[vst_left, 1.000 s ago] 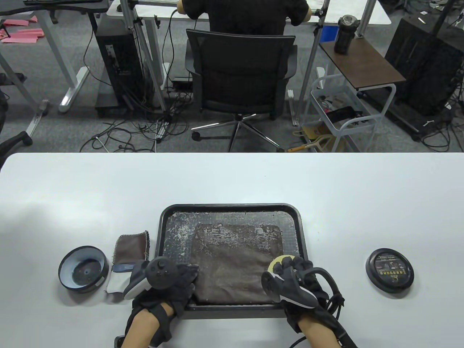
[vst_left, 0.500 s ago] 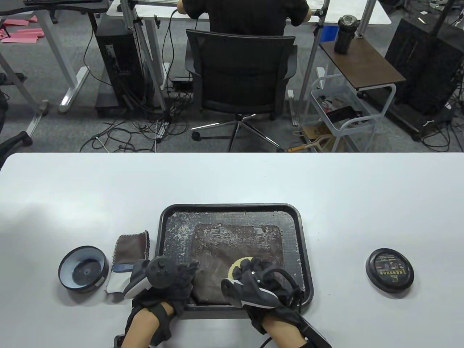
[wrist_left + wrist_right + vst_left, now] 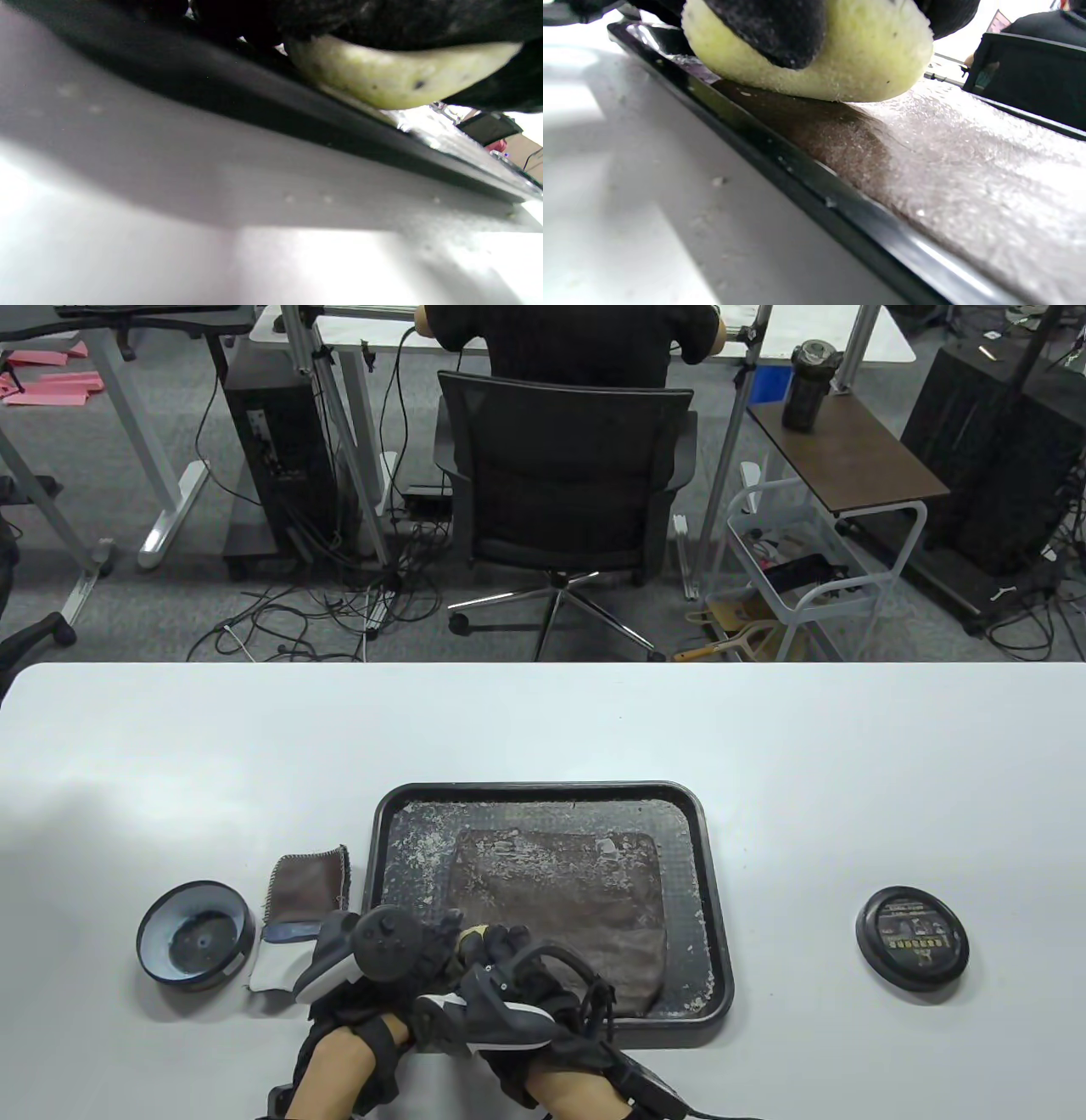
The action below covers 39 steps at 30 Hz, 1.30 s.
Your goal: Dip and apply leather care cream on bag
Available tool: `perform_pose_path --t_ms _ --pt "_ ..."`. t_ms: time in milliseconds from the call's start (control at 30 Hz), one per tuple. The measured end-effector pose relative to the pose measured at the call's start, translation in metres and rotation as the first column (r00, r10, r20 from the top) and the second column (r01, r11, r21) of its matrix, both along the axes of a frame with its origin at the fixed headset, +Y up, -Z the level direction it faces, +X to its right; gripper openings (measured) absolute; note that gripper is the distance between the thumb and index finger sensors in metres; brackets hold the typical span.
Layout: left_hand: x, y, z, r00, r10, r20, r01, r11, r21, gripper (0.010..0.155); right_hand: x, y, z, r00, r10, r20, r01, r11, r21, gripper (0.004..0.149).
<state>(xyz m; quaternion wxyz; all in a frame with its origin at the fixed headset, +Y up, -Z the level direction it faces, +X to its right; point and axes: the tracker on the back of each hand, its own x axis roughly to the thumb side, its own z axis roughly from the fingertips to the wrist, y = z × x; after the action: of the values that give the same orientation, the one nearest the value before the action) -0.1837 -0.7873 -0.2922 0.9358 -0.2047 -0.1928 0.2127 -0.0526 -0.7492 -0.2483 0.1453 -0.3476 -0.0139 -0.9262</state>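
Application under way — right hand [image 3: 492,976] grips the round yellow foam sponge [image 3: 814,55], pressing it on the flat brown leather bag [image 3: 560,908] in the black plastic tray [image 3: 713,899], left hand [image 3: 399,959] steadying the bag's near-left corner, grip unclear; cream streaks the far half — near-right portion apparently left.

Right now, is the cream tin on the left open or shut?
Open: the cream tin shows its bare inside, and a round black lid lies far right on the table.
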Motion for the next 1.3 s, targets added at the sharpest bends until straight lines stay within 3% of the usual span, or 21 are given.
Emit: perform_pose_path --t_ms 400,933,1300 --pt "0.005 0.002 0.001 0.996 -0.088 0.010 0.088 0.996 0.024 0.059 0.051 0.000 -0.005 0.995 -0.061 0.082 0.070 0.992 -0.108 0.053" --pt "0.002 0.002 0.002 0.997 -0.075 0.007 0.074 0.997 0.025 0.058 0.150 0.004 -0.001 0.976 -0.019 0.217 0.038 0.996 -0.085 0.052" --pt "0.000 0.002 0.002 0.998 -0.057 0.006 0.057 0.998 0.030 0.058 0.189 0.010 -0.003 0.944 0.013 0.329 0.015 0.996 -0.083 0.052"
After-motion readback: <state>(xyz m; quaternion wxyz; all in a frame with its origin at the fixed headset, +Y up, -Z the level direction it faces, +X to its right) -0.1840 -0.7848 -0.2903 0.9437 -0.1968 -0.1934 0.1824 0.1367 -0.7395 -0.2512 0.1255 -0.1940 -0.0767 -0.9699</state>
